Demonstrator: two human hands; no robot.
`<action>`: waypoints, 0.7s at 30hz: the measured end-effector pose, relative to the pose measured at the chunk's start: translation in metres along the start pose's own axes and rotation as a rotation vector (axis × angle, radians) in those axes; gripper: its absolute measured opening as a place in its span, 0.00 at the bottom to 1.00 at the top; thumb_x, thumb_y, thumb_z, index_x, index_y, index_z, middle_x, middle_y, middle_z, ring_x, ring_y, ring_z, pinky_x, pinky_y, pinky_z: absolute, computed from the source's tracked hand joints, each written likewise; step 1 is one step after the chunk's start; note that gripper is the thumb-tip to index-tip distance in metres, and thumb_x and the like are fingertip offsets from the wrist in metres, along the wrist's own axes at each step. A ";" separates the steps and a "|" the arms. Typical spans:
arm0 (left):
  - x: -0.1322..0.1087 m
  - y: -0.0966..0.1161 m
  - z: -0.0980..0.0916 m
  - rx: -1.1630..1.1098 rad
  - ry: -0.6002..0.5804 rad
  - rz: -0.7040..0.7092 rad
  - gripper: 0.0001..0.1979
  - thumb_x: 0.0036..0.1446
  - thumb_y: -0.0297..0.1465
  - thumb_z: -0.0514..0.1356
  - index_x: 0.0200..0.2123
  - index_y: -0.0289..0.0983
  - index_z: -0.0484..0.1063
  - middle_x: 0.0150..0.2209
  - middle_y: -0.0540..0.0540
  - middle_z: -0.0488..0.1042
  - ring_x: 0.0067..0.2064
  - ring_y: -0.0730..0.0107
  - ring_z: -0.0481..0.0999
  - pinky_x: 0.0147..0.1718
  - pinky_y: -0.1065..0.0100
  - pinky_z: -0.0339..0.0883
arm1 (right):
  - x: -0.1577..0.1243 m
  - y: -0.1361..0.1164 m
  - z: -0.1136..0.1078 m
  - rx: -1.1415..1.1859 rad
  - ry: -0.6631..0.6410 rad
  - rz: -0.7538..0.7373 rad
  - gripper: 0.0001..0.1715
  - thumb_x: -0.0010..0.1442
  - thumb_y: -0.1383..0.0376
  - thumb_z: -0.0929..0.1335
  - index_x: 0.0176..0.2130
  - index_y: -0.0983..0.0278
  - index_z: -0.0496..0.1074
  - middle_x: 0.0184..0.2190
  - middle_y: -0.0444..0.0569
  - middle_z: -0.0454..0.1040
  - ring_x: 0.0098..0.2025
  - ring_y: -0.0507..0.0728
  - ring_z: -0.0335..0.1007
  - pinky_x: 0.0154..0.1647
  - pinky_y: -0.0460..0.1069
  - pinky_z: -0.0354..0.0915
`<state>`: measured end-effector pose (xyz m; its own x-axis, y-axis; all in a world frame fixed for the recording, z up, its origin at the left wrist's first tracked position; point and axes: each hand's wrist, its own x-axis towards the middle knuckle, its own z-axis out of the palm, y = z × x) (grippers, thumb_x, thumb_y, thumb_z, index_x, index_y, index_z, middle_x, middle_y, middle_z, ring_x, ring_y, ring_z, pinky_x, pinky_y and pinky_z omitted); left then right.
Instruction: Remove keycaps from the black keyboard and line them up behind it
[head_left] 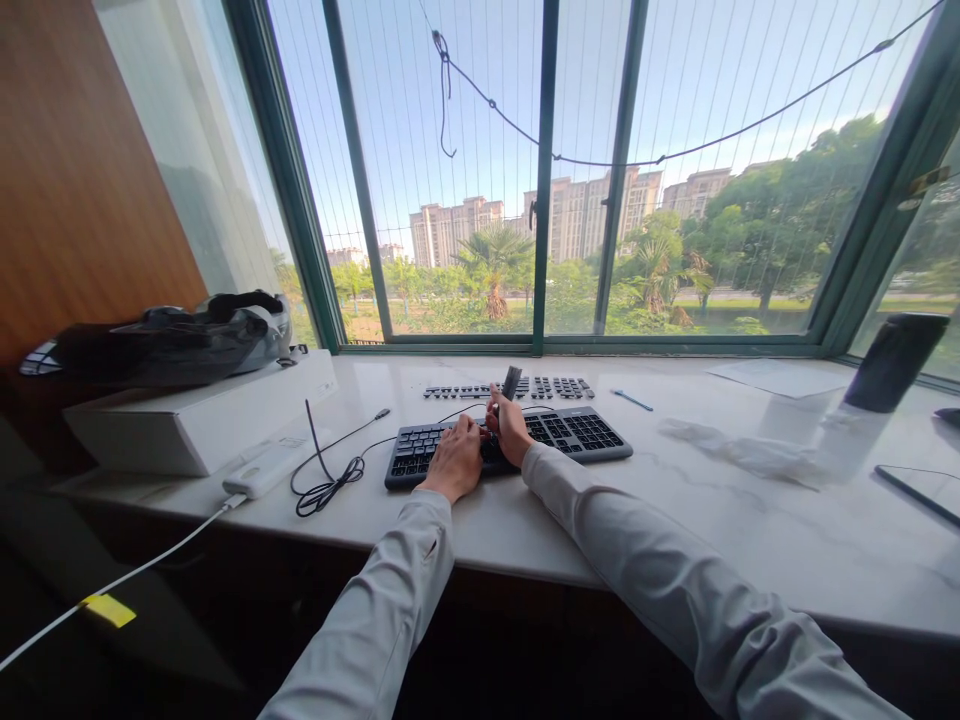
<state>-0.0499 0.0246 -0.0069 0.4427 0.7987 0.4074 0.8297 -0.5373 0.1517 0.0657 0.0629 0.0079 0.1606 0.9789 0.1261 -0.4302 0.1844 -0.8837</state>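
A black keyboard (pixel 592 432) lies on the white marble-patterned counter, its key area showing dark sockets on the right. My left hand (pixel 456 460) rests on the keyboard's middle-left part with its fingers bent; whatever lies under the fingertips is hidden. My right hand (pixel 510 425) is wrapped round a dark brush-like tool (pixel 512 382) that stands nearly upright over the keyboard's middle. Behind the keyboard, loose dark keycaps (pixel 562 387) are laid out in rows.
A white box (pixel 195 415) with a black bag (pixel 157 345) stands left, near a white power strip (pixel 266 467) and coiled black cable (pixel 326 490). Rightward are a blue stick (pixel 632 400), clear plastic (pixel 750 452), a black cylinder (pixel 892 365) and a tablet-like object (pixel 919 492).
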 end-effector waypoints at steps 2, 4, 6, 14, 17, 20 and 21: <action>0.000 -0.001 0.000 0.000 -0.001 -0.001 0.15 0.63 0.25 0.46 0.46 0.35 0.69 0.49 0.39 0.65 0.51 0.61 0.67 0.50 0.61 0.59 | -0.001 0.000 0.002 -0.024 -0.020 0.005 0.29 0.54 0.46 0.68 0.19 0.60 0.53 0.12 0.36 0.47 0.14 0.46 0.40 0.12 0.45 0.42; 0.001 -0.001 0.001 -0.004 0.007 -0.005 0.15 0.64 0.26 0.45 0.45 0.35 0.69 0.49 0.39 0.65 0.50 0.61 0.67 0.49 0.61 0.60 | -0.003 0.001 0.003 -0.020 -0.016 0.000 0.30 0.53 0.46 0.68 0.19 0.60 0.50 0.11 0.36 0.46 0.14 0.46 0.39 0.12 0.46 0.43; 0.002 -0.002 0.001 -0.016 0.017 -0.013 0.14 0.64 0.28 0.45 0.45 0.36 0.69 0.48 0.39 0.66 0.49 0.61 0.68 0.48 0.61 0.60 | -0.003 0.001 0.003 0.004 -0.004 -0.023 0.31 0.52 0.47 0.69 0.18 0.59 0.49 0.11 0.36 0.45 0.14 0.47 0.39 0.12 0.46 0.43; 0.004 -0.006 0.002 -0.140 0.012 -0.048 0.12 0.64 0.33 0.50 0.45 0.39 0.70 0.48 0.42 0.68 0.50 0.63 0.68 0.49 0.63 0.61 | -0.004 0.004 0.000 0.039 -0.035 -0.094 0.30 0.51 0.52 0.71 0.18 0.59 0.49 0.12 0.35 0.45 0.14 0.46 0.39 0.13 0.47 0.42; 0.004 -0.008 0.003 -0.181 -0.003 -0.063 0.12 0.64 0.34 0.51 0.45 0.41 0.71 0.47 0.44 0.68 0.50 0.63 0.69 0.50 0.63 0.62 | -0.006 0.003 0.001 0.006 -0.050 -0.079 0.29 0.50 0.53 0.71 0.17 0.59 0.49 0.11 0.36 0.46 0.14 0.46 0.40 0.14 0.47 0.42; 0.005 -0.010 0.003 -0.204 -0.011 -0.076 0.12 0.63 0.34 0.51 0.45 0.42 0.72 0.47 0.44 0.69 0.49 0.63 0.70 0.49 0.63 0.62 | -0.009 0.002 0.001 -0.014 -0.108 -0.061 0.30 0.50 0.54 0.71 0.16 0.59 0.48 0.10 0.36 0.46 0.14 0.46 0.40 0.14 0.47 0.42; 0.006 -0.010 0.004 -0.209 -0.011 -0.081 0.12 0.63 0.33 0.51 0.45 0.42 0.73 0.47 0.44 0.69 0.49 0.63 0.70 0.50 0.63 0.62 | -0.009 0.002 0.001 -0.018 -0.123 -0.060 0.30 0.50 0.55 0.71 0.16 0.59 0.48 0.10 0.36 0.45 0.14 0.46 0.39 0.14 0.47 0.41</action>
<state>-0.0546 0.0357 -0.0093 0.3825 0.8437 0.3766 0.7747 -0.5150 0.3669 0.0628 0.0543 0.0056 0.0750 0.9697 0.2323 -0.4069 0.2425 -0.8807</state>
